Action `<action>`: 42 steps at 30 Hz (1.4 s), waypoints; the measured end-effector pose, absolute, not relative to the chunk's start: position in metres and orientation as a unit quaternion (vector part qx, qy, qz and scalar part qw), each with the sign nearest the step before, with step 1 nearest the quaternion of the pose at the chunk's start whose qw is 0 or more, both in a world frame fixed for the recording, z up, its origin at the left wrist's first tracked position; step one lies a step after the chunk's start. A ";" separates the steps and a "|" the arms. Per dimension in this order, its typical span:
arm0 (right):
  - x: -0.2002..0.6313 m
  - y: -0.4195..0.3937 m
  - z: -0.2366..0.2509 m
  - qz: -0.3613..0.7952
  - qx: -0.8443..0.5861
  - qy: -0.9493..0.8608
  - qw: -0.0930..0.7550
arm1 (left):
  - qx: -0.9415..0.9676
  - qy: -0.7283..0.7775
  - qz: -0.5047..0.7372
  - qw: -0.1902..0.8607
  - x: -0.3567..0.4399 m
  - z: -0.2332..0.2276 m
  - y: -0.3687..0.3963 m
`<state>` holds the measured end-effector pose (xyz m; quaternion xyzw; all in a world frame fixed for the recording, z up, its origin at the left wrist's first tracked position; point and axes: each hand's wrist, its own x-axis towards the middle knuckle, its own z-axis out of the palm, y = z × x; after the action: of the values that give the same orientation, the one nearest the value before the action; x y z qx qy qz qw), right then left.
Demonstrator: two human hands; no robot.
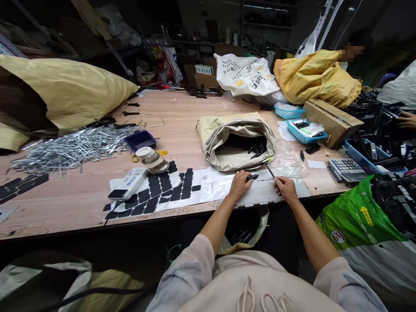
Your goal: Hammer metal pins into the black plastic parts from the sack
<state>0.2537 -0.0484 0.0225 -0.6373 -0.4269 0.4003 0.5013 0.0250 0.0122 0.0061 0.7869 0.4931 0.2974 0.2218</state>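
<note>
My left hand [239,185] is closed around a small black part [252,177], held low over the white sheet [208,182] at the table's near edge. In my right hand [286,189] is what looks like a small hammer [269,168], its dark handle in my fingers and its head raised to the upper left. Just beyond both hands lies an open beige sack [208,149], its mouth facing me, with black pieces [258,147] inside. Clear plastic film [289,160] lies right of the sack. Rows of black pads [156,186] lie to my left.
On the left are a heap of metal rods [78,147], a dark blue tray [140,141], a jar [152,160] and a white box with a phone [118,194]. Blue baskets [307,131], a carton [333,121] and a calculator [347,169] stand right. Another person's hand [407,120] shows far right.
</note>
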 end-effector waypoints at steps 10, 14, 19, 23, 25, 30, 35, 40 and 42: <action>0.265 -0.065 0.029 0.187 -0.646 -0.607 0.424 | 0.755 0.527 0.287 0.264 0.028 0.008 0.015; 0.263 -0.064 0.025 0.118 -0.647 -0.646 0.387 | 0.754 0.530 0.283 0.267 0.028 0.010 0.015; 0.260 -0.061 0.023 0.128 -0.659 -0.634 0.384 | 0.750 0.532 0.282 0.274 0.028 0.009 0.016; 0.252 -0.060 0.027 0.149 -0.636 -0.643 0.400 | 0.750 0.533 0.281 0.273 0.028 0.010 0.016; 0.249 -0.059 0.026 0.158 -0.642 -0.642 0.388 | 0.752 0.534 0.275 0.271 0.028 0.010 0.015; 0.254 -0.055 0.022 0.291 -0.646 -0.542 0.451 | 0.754 0.532 0.275 0.271 0.028 0.011 0.018; 0.270 -0.049 0.026 0.436 -0.604 -0.378 0.550 | 0.771 0.492 0.331 0.233 0.020 0.024 -0.003; 0.274 -0.047 0.030 0.455 -0.579 -0.353 0.578 | 0.812 0.397 0.326 0.278 -0.010 0.011 -0.094; 0.272 -0.047 0.030 0.458 -0.579 -0.362 0.569 | 0.810 0.416 0.244 0.333 -0.023 -0.005 -0.131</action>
<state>0.2722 -0.0469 0.0297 -0.5794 -0.3616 0.4578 0.5692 -0.0233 -0.1312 -0.0054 0.8104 0.4155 0.2439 0.3333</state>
